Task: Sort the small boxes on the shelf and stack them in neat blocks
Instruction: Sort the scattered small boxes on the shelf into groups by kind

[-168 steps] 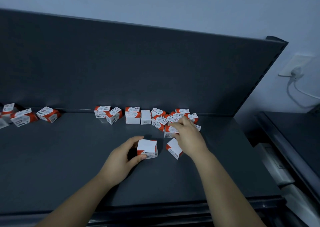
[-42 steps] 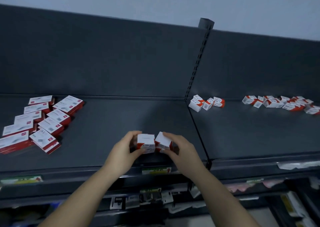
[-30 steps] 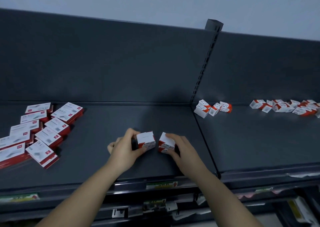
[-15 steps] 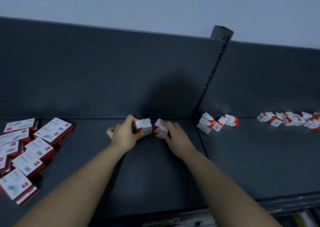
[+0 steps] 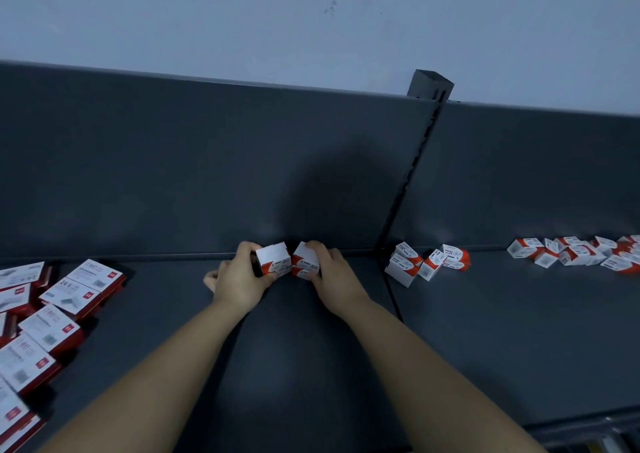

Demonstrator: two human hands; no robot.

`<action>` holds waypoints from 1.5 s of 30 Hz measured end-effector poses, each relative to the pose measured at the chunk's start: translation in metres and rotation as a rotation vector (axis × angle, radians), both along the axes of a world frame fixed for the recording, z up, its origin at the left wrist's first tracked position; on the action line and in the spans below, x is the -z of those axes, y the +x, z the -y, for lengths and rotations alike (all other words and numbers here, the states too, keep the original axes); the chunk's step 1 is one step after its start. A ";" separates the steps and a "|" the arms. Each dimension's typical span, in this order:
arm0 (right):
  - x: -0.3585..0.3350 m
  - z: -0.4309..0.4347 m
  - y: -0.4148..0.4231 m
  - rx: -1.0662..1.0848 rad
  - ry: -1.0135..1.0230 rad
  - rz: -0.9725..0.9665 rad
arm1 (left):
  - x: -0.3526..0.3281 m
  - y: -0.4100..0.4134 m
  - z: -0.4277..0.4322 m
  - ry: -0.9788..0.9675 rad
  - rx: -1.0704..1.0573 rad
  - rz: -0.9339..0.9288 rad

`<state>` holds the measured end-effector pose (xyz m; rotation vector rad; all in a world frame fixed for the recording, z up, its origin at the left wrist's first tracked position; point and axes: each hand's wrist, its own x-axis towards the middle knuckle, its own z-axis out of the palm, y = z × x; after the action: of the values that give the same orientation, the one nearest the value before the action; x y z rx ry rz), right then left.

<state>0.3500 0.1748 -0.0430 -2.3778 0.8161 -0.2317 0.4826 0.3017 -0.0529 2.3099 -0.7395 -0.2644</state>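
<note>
Two small white-and-red boxes sit side by side at the back of the dark shelf (image 5: 311,348), close to the rear panel. My left hand (image 5: 239,281) grips the left box (image 5: 273,262) with thumb and fingers. My right hand (image 5: 332,279) grips the right box (image 5: 305,264), which looks like one box on top of another. The two boxes almost touch. More small boxes lie loose on the shelf section to the right: a cluster of three (image 5: 426,267) and a longer scatter (image 5: 585,255).
Several larger flat white-and-red boxes (image 5: 52,307) lie spread over the left part of the shelf. A slotted upright post (image 5: 415,175) and a seam divide the two shelf sections. The shelf's front edge shows at the lower right (image 5: 588,425).
Both hands have carried their boxes from the front of the left shelf section back to the rear panel. Earlier they picked them from the scattered pile on the right section.
</note>
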 end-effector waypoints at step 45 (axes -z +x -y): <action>-0.024 -0.019 -0.159 0.087 -0.207 -0.299 | -0.056 -0.124 -0.017 0.150 0.517 0.176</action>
<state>0.1914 0.1936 -0.0189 -2.6127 1.0803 0.0080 0.3583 0.3183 0.0034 2.2624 -1.4489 -0.3590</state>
